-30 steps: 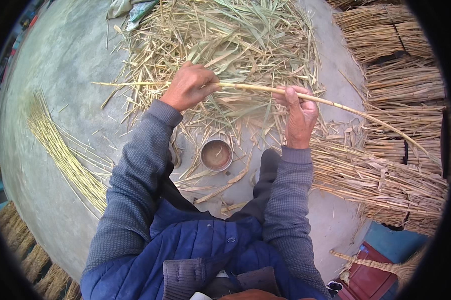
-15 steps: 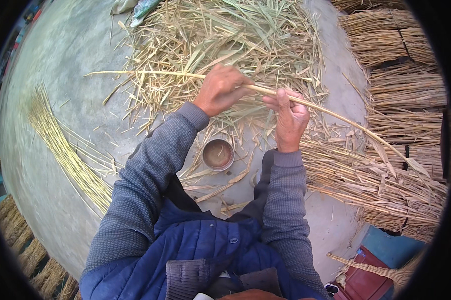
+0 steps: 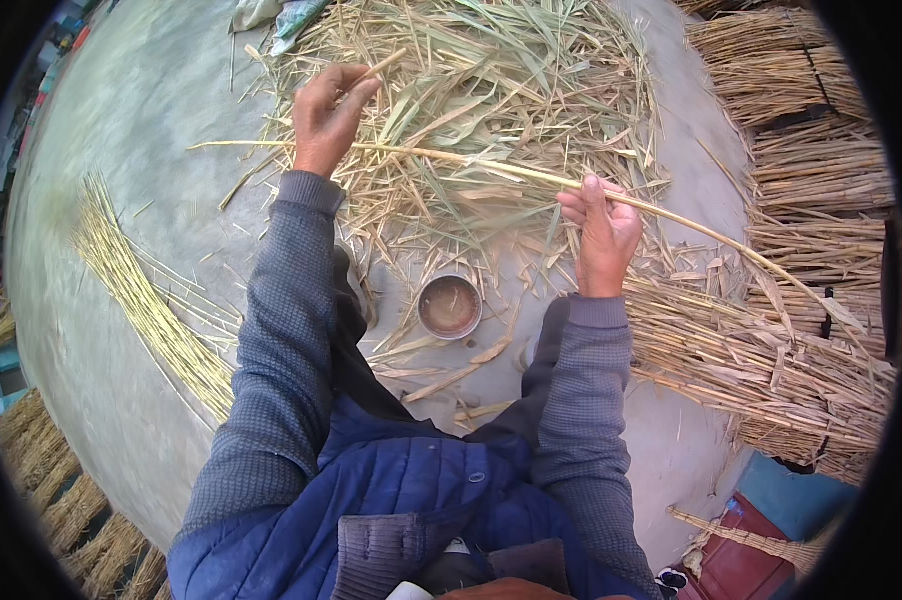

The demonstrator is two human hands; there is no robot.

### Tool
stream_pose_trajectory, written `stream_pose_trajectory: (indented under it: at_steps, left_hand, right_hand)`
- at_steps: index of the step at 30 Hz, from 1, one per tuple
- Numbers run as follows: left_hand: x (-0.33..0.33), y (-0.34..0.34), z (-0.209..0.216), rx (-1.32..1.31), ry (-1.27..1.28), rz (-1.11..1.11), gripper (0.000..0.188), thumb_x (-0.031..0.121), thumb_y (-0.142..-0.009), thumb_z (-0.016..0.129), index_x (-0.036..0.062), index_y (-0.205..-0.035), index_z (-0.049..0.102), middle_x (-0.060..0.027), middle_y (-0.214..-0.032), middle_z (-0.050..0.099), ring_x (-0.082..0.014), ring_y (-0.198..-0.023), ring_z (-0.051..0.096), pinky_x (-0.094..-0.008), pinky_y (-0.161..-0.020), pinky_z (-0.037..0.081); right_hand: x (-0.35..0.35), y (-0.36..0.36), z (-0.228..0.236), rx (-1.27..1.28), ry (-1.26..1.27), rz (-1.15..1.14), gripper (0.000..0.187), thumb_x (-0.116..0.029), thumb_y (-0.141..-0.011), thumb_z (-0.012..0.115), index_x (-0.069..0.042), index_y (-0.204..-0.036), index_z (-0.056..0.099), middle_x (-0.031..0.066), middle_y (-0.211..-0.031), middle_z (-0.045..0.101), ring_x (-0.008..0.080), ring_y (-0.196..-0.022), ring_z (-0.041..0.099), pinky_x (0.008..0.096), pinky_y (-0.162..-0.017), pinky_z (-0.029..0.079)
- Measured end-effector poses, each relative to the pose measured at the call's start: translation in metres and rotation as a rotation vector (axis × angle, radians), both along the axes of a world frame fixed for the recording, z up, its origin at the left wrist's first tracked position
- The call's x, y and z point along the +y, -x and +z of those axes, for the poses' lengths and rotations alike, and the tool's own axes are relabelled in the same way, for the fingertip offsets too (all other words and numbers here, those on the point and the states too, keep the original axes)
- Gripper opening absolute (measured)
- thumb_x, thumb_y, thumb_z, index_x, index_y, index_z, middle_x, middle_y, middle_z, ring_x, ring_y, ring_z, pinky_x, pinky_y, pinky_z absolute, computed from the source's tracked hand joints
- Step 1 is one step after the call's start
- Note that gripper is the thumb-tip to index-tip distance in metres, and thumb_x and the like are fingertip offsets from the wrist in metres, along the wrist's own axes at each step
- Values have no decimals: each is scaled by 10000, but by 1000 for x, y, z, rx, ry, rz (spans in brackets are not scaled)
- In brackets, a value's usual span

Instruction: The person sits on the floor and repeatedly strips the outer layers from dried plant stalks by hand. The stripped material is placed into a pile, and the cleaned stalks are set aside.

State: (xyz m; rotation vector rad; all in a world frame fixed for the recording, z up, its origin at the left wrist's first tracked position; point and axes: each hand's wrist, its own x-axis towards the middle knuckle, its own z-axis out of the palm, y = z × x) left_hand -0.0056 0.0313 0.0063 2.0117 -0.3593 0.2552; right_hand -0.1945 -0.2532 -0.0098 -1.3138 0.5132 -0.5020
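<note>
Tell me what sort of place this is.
Probably a small workshop or yard for working plant stalks by hand: loose leaves lie heaped on a hard grey floor, bundles of stalks line the right side, and the right hand holds a single stalk.

The floor (image 3: pixel 71 320) is grey. On it a wide pile of leaves (image 3: pixel 531 90) is spread, green and straw-coloured. Near this pile stands a round bowl (image 3: pixel 450 307). To the left lie thin yellow stalks (image 3: pixel 161 312); to the right, brown bundles (image 3: pixel 811 170).
</note>
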Motion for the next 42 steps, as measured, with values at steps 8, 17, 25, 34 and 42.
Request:
stream_pose_trajectory:
  at_steps: [8,17,25,34,42]
  left_hand:
    - [-38,25,-33,-180,-313,-602,296,271,-735,841,78,-948,769,-100,-913,730,-270,-842,666,-393,-765,523]
    - [-45,26,-25,429,197,-579,139,201,-844,792,70,-860,749,-33,-862,736,-136,-853,690,-319,-824,552]
    - [-15,0,-28,-117,-189,-139,264,220,-843,789,40,-1019,709,-80,-1019,720,-199,-992,653,-360,-909,509]
    - [-39,23,-43,418,-64,-628,315,286,-849,801,31,-1021,736,-89,-959,716,-186,-947,661,-336,-872,513]
    - [-19,-5,-46,536,406,-318,124,182,-865,773,88,-916,710,-41,-908,729,-137,-909,681,-355,-918,534]
  right_hand:
    - [5,-3,8,18,2,-36,338,-247,-956,699,68,-1052,623,148,-860,703,180,-716,710,243,-626,574]
    - [-1,1,8,27,-5,-50,342,-250,-955,699,64,-1071,624,141,-862,701,176,-711,704,244,-646,573]
    - [-11,8,13,-41,15,-5,319,-181,-960,685,62,-1139,585,160,-981,701,196,-832,720,257,-732,581]
    - [-4,6,21,-119,40,45,258,-115,-973,647,46,-1153,558,192,-1044,704,212,-905,710,282,-815,575]
    - [-6,7,19,-133,87,77,222,-108,-977,639,37,-1128,565,189,-1071,700,212,-922,707,292,-837,571]
